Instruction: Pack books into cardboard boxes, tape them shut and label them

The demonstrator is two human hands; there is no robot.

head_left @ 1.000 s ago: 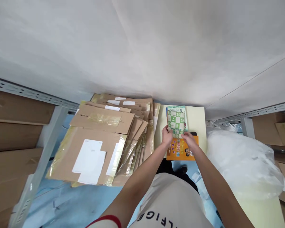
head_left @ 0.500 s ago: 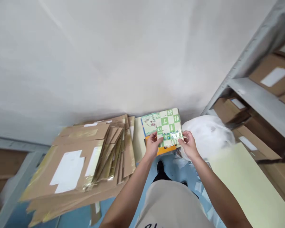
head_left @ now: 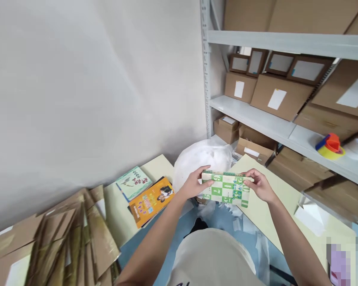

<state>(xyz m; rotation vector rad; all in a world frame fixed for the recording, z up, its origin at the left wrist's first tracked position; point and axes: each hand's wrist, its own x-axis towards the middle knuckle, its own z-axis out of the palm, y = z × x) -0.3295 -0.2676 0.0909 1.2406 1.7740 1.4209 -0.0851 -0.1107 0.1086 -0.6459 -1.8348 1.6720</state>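
A thick book (head_left: pixel 225 190) with green and white checks and numerals on its cover is held up in front of my body. My left hand (head_left: pixel 197 183) grips its left end, and my right hand (head_left: pixel 259 185) pinches its upper right corner. The spine faces up and away from me. To the left, on the pale table (head_left: pixel 117 214), lie a light green book (head_left: pixel 134 182) and an orange book (head_left: pixel 152 201), both apart from my hands.
Flattened cardboard boxes (head_left: pixel 68 242) are piled at the left. A white plastic bag (head_left: pixel 204 159) bulges behind the book. Shelving (head_left: pixel 256 124) at the right bears several cartons and a tape dispenser (head_left: pixel 330 146). Crumpled white paper (head_left: pixel 312 216) rests on the right-hand table (head_left: pixel 280 194).
My view has swung to the right, bringing the shelving into sight. Both hands have carried the checked book away from the other books and tilted it so that its spine shows.
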